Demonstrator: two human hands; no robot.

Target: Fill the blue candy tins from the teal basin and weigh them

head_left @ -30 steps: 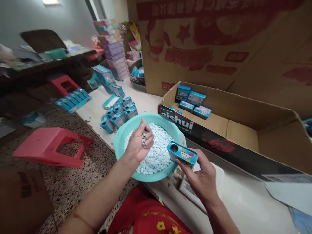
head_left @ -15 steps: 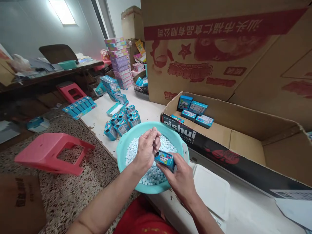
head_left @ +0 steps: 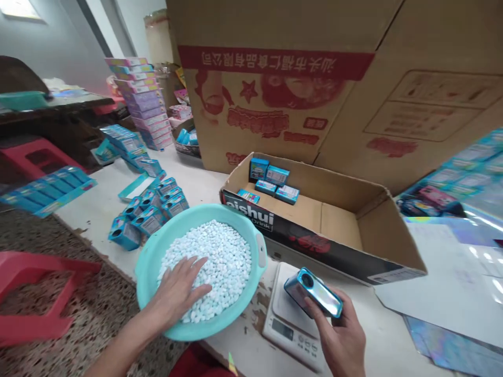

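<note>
My left hand (head_left: 181, 289) rests with fingers spread on a heap of small pale blue candies (head_left: 220, 262), which fill much of a turquoise basin (head_left: 144, 266). In my right hand (head_left: 341, 329) is a small blue candy box (head_left: 313, 291), tilted so that the dark round hole in its end shows. The box is over the plate of a white kitchen scale (head_left: 280, 309); whether it touches the plate I cannot tell. The scale's display (head_left: 282, 329) is too small to read.
Beyond the scale stands an open carton (head_left: 338, 222) with several blue boxes (head_left: 287, 194) at its left end. More blue boxes (head_left: 150, 220) stand left of the basin. A large cardboard box (head_left: 283, 31) rises behind; a red stool (head_left: 39, 293) is at left.
My right hand has carried the candy box from above the basin to the scale. My left hand has opened and lowered onto the candies. The view has swung right.
</note>
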